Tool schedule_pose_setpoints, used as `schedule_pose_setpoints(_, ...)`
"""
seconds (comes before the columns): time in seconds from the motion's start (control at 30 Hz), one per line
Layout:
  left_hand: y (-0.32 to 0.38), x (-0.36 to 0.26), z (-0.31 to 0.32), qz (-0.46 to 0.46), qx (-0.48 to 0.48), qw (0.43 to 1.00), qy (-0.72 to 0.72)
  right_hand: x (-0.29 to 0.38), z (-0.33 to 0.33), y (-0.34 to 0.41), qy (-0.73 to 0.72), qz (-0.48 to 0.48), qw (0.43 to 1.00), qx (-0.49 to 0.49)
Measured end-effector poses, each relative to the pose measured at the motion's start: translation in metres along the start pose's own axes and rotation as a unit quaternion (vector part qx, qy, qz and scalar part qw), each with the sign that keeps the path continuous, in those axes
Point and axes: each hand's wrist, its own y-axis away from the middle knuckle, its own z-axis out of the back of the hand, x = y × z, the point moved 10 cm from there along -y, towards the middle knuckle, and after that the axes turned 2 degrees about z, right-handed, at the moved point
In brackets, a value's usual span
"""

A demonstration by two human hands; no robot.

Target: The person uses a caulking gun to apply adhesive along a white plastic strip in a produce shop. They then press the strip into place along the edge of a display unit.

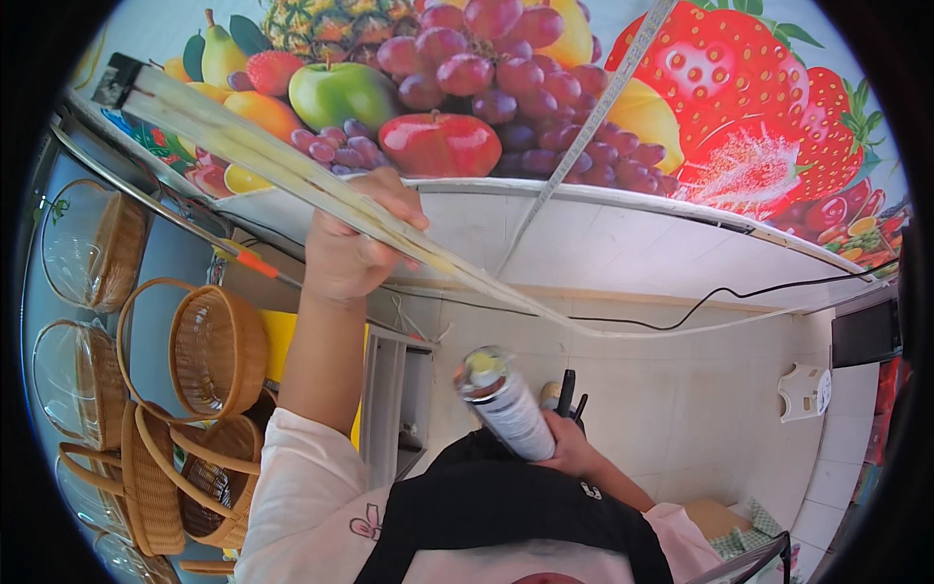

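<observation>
My left hand is raised and closed around a long translucent plastic strip, yellowed along its length. A black cap covers the strip's far-left end, and its other end thins and droops to the right. Lower down, in front of my black apron, my right hand grips an aerosol can with a pale yellow nozzle at its top. Black bar-like parts show just beyond that hand; whether it holds them I cannot tell.
A fruit-printed panel spans the top, crossed by a narrow dotted strip. Several wicker baskets fill the left side near a metal rail. A black cable hangs ahead. A white stool stands on the tiled floor.
</observation>
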Motion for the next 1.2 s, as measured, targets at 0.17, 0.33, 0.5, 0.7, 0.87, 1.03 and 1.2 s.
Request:
schedule_pose_setpoints(0.17, 0.004, -0.004, 0.005, -0.014, -0.029, 0.999, 0.023, -0.033, 0.018, 0.011, -0.213, -0.066, 0.974, -0.051)
schedule_pose_setpoints(0.33, -0.002, 0.002, -0.004, 0.023, -0.014, 1.000, 0.003, -0.025, 0.009, 0.008, -0.151, -0.060, 0.986, -0.027)
schedule_pose_setpoints(0.5, -0.005, -0.003, -0.011, 0.013, 0.002, 1.000, 0.001, -0.029, 0.015, 0.009, -0.155, -0.075, 0.984, -0.052)
schedule_pose_setpoints(0.7, -0.003, -0.006, -0.017, 0.031, 0.007, 0.999, 0.012, -0.007, 0.046, 0.015, -0.114, -0.076, 0.987, -0.089)
schedule_pose_setpoints(0.87, 0.003, -0.028, -0.026, 0.007, 0.019, 0.999, 0.025, 0.070, 0.110, 0.021, 0.126, -0.047, 0.988, -0.080)
schedule_pose_setpoints(1.03, 0.012, -0.052, -0.029, -0.040, 0.010, 0.997, 0.070, 0.139, 0.130, 0.014, 0.299, 0.007, 0.954, -0.026)
schedule_pose_setpoints(1.2, 0.021, -0.069, -0.040, -0.067, 0.036, 0.997, 0.009, 0.173, 0.133, 0.005, 0.350, -0.021, 0.937, 0.003)
